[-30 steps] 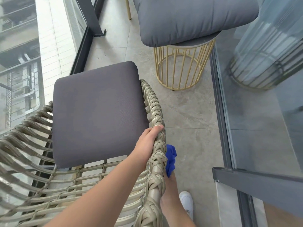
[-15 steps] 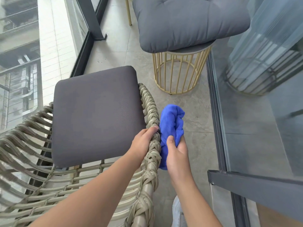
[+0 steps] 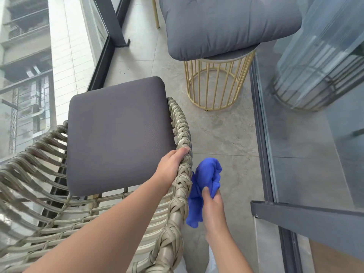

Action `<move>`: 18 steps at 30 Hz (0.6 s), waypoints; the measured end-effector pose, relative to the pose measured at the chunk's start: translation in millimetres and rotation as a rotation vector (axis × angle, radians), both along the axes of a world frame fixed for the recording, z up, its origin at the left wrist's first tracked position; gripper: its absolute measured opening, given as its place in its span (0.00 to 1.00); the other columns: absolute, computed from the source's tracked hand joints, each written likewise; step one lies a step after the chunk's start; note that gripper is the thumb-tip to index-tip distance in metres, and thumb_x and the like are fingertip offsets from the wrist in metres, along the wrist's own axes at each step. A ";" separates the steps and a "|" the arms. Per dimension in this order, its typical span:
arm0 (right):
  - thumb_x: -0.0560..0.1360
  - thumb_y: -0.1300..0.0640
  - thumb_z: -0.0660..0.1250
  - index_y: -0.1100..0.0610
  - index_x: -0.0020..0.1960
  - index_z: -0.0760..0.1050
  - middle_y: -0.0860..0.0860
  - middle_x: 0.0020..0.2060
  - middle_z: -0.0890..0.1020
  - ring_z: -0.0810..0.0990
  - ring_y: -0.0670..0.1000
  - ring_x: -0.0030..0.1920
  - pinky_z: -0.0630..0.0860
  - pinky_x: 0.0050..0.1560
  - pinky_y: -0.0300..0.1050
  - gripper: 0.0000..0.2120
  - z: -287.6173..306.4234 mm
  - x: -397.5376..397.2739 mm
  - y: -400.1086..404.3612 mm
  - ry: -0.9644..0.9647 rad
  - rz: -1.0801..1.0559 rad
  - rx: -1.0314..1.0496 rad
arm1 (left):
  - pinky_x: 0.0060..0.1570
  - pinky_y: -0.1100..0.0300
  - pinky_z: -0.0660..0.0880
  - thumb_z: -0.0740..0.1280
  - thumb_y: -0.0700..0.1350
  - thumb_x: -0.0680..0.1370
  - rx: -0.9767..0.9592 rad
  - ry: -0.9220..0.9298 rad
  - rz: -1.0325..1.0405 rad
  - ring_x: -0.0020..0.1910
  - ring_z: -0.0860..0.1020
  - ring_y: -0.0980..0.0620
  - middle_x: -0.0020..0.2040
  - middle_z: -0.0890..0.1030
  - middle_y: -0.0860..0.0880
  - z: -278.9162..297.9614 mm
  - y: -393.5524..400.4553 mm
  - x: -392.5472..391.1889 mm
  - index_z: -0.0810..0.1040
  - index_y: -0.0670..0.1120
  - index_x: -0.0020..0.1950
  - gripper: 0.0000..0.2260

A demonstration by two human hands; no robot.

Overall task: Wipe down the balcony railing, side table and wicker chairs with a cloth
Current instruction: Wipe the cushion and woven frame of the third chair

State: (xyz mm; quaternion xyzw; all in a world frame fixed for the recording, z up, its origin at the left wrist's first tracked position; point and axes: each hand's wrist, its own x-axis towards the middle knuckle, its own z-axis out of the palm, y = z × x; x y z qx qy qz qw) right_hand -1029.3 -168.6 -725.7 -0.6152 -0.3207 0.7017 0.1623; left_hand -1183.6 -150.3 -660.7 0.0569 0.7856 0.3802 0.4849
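while the left hand [image 3: 171, 164] curls over the braided rim of the wicker chair [image 3: 182, 174], apparently steadying it, the right hand [image 3: 213, 205] grips the bunched blue cloth [image 3: 204, 180] against the rim's outer face, seemingly to wipe it.

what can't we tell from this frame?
Head view only:
- Side table top: covered by the grey cushion.
- Left hand fingertips: curled behind the wicker chair rim.
- Blue cloth contact with the rim's outer face: hidden by the rim.
- Chair legs: hidden beneath the seat.
- Railing top: outside the frame.
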 end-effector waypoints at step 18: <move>0.86 0.56 0.58 0.49 0.61 0.77 0.48 0.47 0.88 0.86 0.49 0.51 0.80 0.56 0.49 0.11 76.4 7.3 -34.0 0.005 0.222 -0.133 | 0.66 0.49 0.74 0.67 0.63 0.77 -0.018 -0.016 -0.063 0.57 0.81 0.50 0.56 0.84 0.51 2.3 -1.8 -0.9 0.83 0.54 0.56 0.16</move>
